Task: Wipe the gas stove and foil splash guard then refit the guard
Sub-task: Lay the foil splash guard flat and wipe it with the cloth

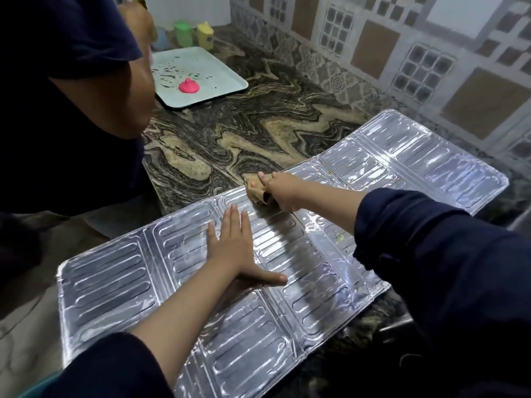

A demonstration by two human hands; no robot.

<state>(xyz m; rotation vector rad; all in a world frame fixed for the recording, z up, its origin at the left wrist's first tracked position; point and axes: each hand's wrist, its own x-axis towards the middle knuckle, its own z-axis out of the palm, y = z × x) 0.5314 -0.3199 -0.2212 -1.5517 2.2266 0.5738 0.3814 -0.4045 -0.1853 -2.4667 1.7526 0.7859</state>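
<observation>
The silver foil splash guard (287, 305) lies unfolded and flat across the marbled stone counter (258, 119), its near-left end hanging past the counter edge. My left hand (235, 248) presses flat on the guard's middle panel, fingers spread. My right hand (283, 193) is shut on a crumpled tan cloth (257, 192), which rests on the guard's far edge near the centre fold. A small yellowish smear (340, 238) shows on the foil beside my right forearm. The gas stove is out of view.
Another person in a dark top (66, 96) leans in at the left, elbow over the counter. A pale tray (201, 73) with dark specks and a pink lump (189, 87) sits at the back, green and yellow containers (194, 33) behind it. A tiled wall (402, 53) runs along the right.
</observation>
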